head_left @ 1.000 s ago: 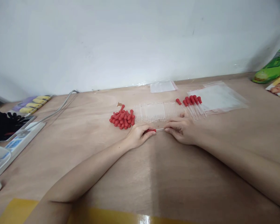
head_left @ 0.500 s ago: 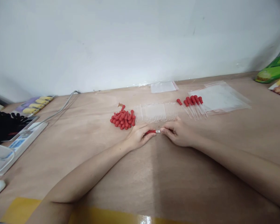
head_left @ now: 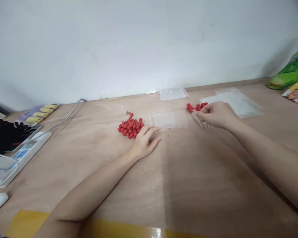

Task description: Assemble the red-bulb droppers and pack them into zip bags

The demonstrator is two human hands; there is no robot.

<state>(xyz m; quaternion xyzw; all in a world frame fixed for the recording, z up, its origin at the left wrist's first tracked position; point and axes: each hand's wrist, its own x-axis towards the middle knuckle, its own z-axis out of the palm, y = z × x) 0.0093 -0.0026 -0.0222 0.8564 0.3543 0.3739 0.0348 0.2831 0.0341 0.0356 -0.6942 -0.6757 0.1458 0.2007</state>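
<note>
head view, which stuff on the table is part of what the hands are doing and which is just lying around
In use:
right hand, setting a dropper among the finished droppers
left hand, open beside the red bulbs
row of clear tubes
clear bags

Lying about:
power strip
green packet
black gloves
yellow items

Assembly workbench (dropper parts)
</note>
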